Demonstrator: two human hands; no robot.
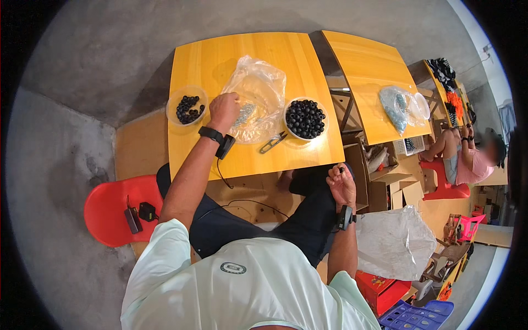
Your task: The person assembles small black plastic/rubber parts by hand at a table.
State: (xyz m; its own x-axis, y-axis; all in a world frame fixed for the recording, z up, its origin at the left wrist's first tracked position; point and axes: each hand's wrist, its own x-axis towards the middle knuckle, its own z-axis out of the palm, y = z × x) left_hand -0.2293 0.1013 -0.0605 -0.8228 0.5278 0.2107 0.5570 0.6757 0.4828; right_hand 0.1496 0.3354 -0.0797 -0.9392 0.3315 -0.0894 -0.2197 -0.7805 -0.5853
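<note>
My left hand (224, 111) reaches over the table, its fingers pinched together at the edge of a clear plastic bag (264, 77). Small silvery pieces (243, 114) lie in or on that bag; what the fingertips hold, if anything, is hidden. Low beside the table's front edge, my right hand (342, 186) is closed with a small black piece (341, 170) between thumb and finger. Left of my left hand stands a clear tub (171, 104) partly filled with black ring-like beads (188, 109). A fuller tub of black beads (306, 117) stands to the bag's right, with thread snips (273, 142) beside it.
Both tubs rest on a yellow wooden table (203, 55); a second table (363, 60) bears another bag (394, 109). A red stool (104, 212) with black adapters is at left. Cardboard boxes (379, 192) and a white sack (393, 242) lie right. A person (470, 165) sits far right.
</note>
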